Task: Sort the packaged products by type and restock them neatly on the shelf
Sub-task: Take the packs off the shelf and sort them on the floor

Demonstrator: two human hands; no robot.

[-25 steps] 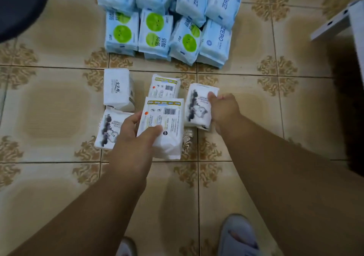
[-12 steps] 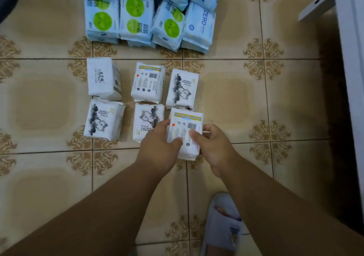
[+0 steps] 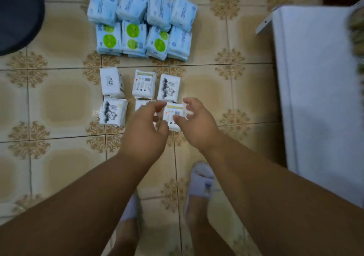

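Head view: a person's left hand (image 3: 145,131) and right hand (image 3: 197,125) hover with loosely spread fingers, holding nothing, on either side of a white pack (image 3: 174,116) lying on the tiled floor (image 3: 59,106) among other white packs (image 3: 112,83); blue packs (image 3: 137,23) lie beyond, a white shelf (image 3: 315,78) at right

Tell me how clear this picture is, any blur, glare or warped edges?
Head view: both hands, left and right, are smeared by motion blur; the blue packs read soft, their print illegible; a small glare streak sits on the floor tile beside the white packs; the white shelf at right bows with wide-angle distortion and is blurred at the frame edge.
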